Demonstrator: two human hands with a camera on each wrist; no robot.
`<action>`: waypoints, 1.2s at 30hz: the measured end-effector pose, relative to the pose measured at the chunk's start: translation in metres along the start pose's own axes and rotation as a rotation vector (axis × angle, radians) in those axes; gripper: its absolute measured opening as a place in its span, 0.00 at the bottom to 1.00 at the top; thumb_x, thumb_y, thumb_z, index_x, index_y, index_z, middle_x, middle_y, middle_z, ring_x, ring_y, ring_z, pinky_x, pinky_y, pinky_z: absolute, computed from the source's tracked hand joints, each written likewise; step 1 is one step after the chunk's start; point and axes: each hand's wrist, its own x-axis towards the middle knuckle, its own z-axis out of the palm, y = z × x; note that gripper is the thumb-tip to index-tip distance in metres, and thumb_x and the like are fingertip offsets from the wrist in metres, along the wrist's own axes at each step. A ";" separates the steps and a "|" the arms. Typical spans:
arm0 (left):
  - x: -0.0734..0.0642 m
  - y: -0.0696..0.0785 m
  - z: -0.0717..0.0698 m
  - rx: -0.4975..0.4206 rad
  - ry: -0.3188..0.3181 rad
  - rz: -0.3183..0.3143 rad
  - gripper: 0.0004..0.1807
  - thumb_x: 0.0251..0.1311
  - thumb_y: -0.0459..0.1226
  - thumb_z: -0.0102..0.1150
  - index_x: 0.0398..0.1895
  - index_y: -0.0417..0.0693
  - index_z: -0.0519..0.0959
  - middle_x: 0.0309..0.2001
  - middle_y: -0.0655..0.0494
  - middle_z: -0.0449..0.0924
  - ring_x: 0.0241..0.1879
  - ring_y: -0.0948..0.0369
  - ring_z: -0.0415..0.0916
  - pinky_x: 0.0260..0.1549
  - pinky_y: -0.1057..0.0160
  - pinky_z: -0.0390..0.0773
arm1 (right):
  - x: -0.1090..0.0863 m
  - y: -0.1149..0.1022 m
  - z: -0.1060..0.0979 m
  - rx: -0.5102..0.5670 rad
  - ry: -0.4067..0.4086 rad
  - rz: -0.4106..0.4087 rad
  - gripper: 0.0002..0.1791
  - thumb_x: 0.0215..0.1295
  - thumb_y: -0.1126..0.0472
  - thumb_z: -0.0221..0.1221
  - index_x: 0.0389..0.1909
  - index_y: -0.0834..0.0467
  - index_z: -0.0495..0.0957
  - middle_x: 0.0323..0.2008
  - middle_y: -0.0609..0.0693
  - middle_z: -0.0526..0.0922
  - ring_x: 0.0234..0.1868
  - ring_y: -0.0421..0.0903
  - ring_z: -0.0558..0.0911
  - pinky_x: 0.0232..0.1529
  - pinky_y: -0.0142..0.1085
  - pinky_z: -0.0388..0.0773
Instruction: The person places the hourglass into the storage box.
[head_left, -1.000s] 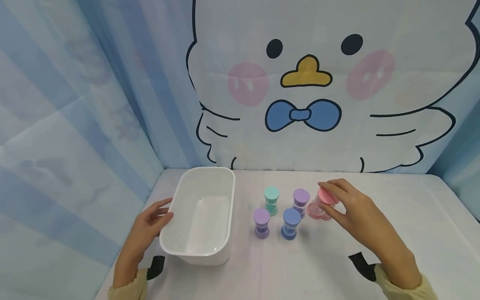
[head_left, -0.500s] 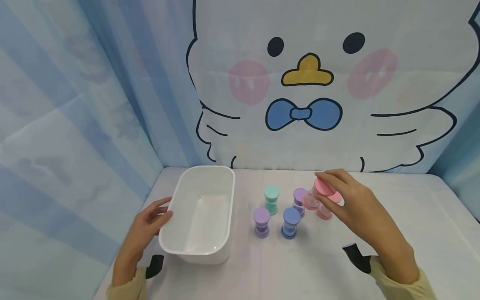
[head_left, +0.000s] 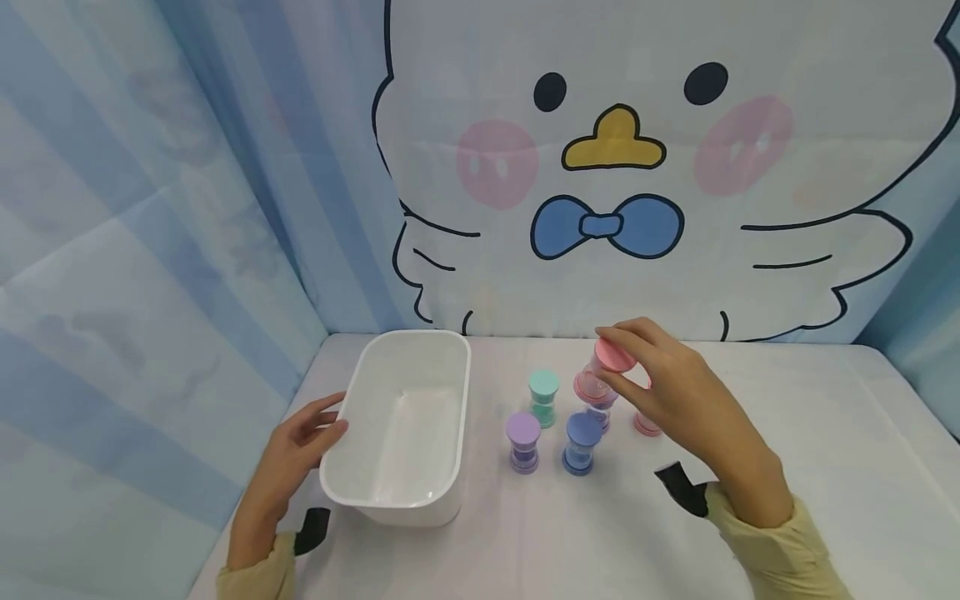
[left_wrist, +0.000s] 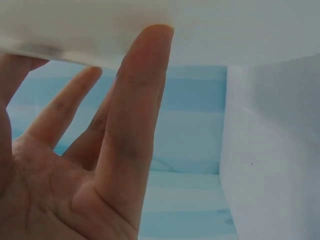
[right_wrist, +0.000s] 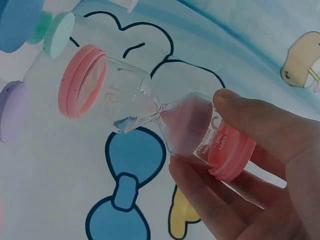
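In the head view, my right hand [head_left: 667, 387] pinches a pink-capped hourglass [head_left: 613, 356] by one cap, tilted and raised above the others. The right wrist view shows that hourglass [right_wrist: 187, 125] close up, with pink sand in the half by my fingers and printing on the glass. My left hand [head_left: 296, 450] rests against the left side of a white plastic bin [head_left: 450, 492]; in the left wrist view its straight fingers touch the outer wall. Nothing lies inside the bin. Below the held hourglass stands a purple hourglass [head_left: 602, 414], partly covered by it.
Upright on the white table are a mint hourglass [head_left: 543, 398], another purple hourglass [head_left: 523, 442] and a blue hourglass [head_left: 582, 443]. A second pink hourglass [head_left: 647, 425] is mostly hidden behind my right hand. A printed curtain [head_left: 600, 292] hangs along the table's back edge.
My right hand has lifted the pink hourglass off the table and carried it left, over the purple one. The left hand and the bin stay put.
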 end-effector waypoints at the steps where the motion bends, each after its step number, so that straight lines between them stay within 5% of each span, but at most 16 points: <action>1: 0.000 0.000 0.000 0.000 0.001 0.003 0.31 0.67 0.50 0.60 0.71 0.53 0.68 0.61 0.40 0.74 0.43 0.69 0.81 0.37 0.62 0.84 | 0.003 0.000 0.002 -0.002 -0.005 -0.004 0.31 0.52 0.67 0.74 0.59 0.61 0.77 0.51 0.55 0.79 0.49 0.55 0.84 0.48 0.50 0.82; 36: 0.001 -0.002 0.000 -0.010 -0.002 0.005 0.31 0.67 0.50 0.60 0.71 0.53 0.69 0.60 0.40 0.75 0.43 0.68 0.81 0.37 0.62 0.84 | 0.055 -0.038 0.029 0.041 -0.116 -0.115 0.28 0.56 0.62 0.72 0.60 0.59 0.78 0.53 0.53 0.79 0.50 0.50 0.83 0.49 0.42 0.83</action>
